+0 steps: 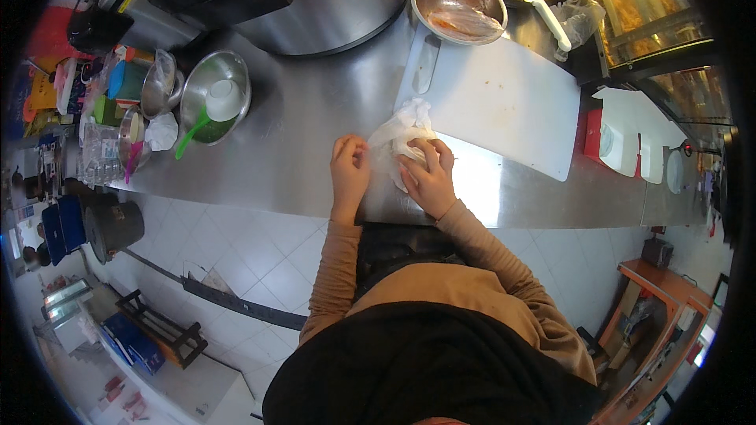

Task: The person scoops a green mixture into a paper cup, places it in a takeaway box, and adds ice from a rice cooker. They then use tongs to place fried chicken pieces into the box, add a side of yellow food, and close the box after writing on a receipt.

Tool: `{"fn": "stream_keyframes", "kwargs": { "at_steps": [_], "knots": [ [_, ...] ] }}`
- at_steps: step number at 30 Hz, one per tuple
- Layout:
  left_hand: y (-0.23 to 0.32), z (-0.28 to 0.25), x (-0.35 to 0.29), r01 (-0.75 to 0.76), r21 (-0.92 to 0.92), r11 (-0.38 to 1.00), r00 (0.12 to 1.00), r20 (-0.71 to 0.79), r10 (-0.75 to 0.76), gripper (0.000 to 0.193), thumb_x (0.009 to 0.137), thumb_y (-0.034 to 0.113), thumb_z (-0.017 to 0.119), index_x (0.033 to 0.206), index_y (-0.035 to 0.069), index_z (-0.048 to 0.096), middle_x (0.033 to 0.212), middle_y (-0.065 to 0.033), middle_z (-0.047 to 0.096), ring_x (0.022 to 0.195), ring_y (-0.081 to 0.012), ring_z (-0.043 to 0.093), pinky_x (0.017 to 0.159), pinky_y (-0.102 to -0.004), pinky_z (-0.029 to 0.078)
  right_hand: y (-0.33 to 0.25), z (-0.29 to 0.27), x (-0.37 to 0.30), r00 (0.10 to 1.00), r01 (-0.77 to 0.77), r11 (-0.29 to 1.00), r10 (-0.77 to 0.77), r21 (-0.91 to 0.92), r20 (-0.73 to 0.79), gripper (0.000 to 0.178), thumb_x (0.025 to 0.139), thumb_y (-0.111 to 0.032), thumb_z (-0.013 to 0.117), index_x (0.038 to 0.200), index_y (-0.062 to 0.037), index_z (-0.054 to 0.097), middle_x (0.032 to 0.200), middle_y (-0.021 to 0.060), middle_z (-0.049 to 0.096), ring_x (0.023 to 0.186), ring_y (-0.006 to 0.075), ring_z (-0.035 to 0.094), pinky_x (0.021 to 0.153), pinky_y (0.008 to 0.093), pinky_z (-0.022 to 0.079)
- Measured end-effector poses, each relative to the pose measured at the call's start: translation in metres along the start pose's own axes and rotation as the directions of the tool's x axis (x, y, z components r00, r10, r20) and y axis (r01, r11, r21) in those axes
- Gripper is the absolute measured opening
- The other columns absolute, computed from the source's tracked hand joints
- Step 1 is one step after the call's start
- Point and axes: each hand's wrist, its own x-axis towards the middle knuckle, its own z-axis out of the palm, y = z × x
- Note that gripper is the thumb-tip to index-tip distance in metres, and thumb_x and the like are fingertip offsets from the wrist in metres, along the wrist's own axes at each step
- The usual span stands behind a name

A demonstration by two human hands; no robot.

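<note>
White bundle under right hand, at board's near-left corner

The crumpled white bundle [410, 116] sits on the counter [295, 126], overlapping the near-left corner of the white cutting board [496, 98]. Its long axis runs roughly away from the person. The right hand [431, 179] is nearer: its grip is narrow, fingers curled onto the bundle. The left hand [349, 169] stands just left of it, fingers bent (whether they pinch the thin edge, I cannot tell).
</note>
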Motion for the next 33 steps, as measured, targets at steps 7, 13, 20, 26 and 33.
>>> {"fn": "stream_keyframes", "kwargs": {
  "at_steps": [7,13,20,26,33],
  "knots": [
    [0.016,0.002,-0.003,-0.258,0.453,0.853,0.966,0.089,0.245,0.014,0.067,0.009,0.063,0.081,0.008,0.065,0.107,-0.0049,0.049,0.099,-0.0247,0.043,0.082,-0.0354,0.038,0.004,-0.003,0.015,1.000,-0.028,1.000,0.028,0.006,0.005,0.019,0.067,-0.010,0.063,0.087,-0.0118,0.063,0.109,0.0052,0.047,0.102,0.0317,0.038,0.084,0.0421,0.032],
    [0.022,0.008,-0.004,-0.289,0.575,0.766,0.957,0.188,0.220,0.020,0.063,0.019,0.069,0.081,0.013,0.066,0.118,-0.0023,0.045,0.113,-0.0281,0.029,0.095,-0.0435,0.021,0.000,-0.009,0.011,0.998,-0.046,0.998,0.047,0.032,-0.032,0.019,0.067,-0.010,0.064,0.086,-0.0133,0.063,0.107,0.0050,0.048,0.101,0.0315,0.038,0.084,0.0424,0.031],
    [0.025,-0.005,-0.015,-0.191,0.450,0.873,0.982,0.077,0.175,0.017,0.067,0.018,0.069,0.083,0.011,0.066,0.117,-0.0037,0.045,0.111,-0.0260,0.034,0.093,-0.0394,0.027,0.008,-0.022,0.008,0.992,-0.094,0.992,0.101,0.088,-0.075,0.020,0.066,-0.009,0.064,0.086,-0.0132,0.063,0.106,0.0064,0.048,0.101,0.0310,0.038,0.086,0.0420,0.031],
    [0.102,-0.070,-0.025,0.170,-0.814,0.556,0.984,0.171,-0.050,0.021,0.076,0.017,0.065,0.091,0.002,0.061,0.102,-0.0103,0.053,0.088,-0.0188,0.051,0.076,-0.0295,0.042,-0.003,-0.031,0.025,0.986,-0.115,0.979,0.133,0.169,-0.097,0.018,0.068,-0.004,0.060,0.084,-0.0096,0.063,0.102,0.0091,0.051,0.101,0.0268,0.040,0.087,0.0355,0.031],
    [0.243,-0.160,-0.055,-0.247,-0.914,0.322,0.637,0.098,0.765,0.022,0.075,0.016,0.067,0.090,0.001,0.061,0.094,-0.0146,0.056,0.079,-0.0235,0.052,0.069,-0.0306,0.042,-0.032,-0.020,0.046,1.000,0.004,0.945,-0.011,0.326,0.019,0.012,0.070,-0.007,0.060,0.082,-0.0095,0.063,0.099,0.0102,0.050,0.100,0.0281,0.040,0.086,0.0391,0.030]
  ]
}}
